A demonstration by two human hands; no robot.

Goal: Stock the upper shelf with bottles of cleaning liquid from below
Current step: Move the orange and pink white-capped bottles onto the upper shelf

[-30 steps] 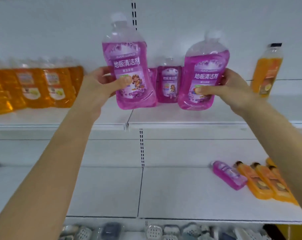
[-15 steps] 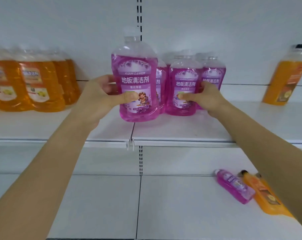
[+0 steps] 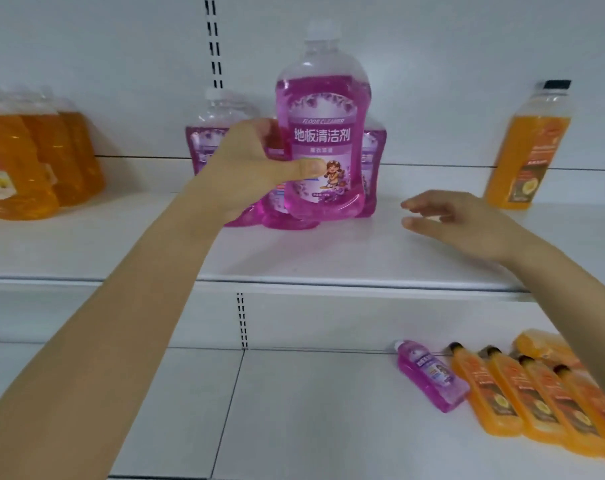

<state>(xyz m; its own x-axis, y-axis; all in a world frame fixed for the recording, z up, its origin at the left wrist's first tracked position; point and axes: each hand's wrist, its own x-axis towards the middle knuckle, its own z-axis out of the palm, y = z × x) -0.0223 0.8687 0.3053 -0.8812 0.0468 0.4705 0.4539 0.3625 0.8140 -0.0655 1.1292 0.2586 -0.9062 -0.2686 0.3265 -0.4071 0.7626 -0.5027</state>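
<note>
One purple bottle [image 3: 323,147] upright in left hand [image 3: 249,168], thumb across label

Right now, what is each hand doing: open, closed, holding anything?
Left hand: closed on the purple floor cleaner bottle, upright at the upper shelf.
Right hand: open, empty, above the shelf.

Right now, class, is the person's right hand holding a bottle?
No. The right hand is open and empty above the upper shelf, while the left hand grips the purple floor cleaner bottle.
</note>
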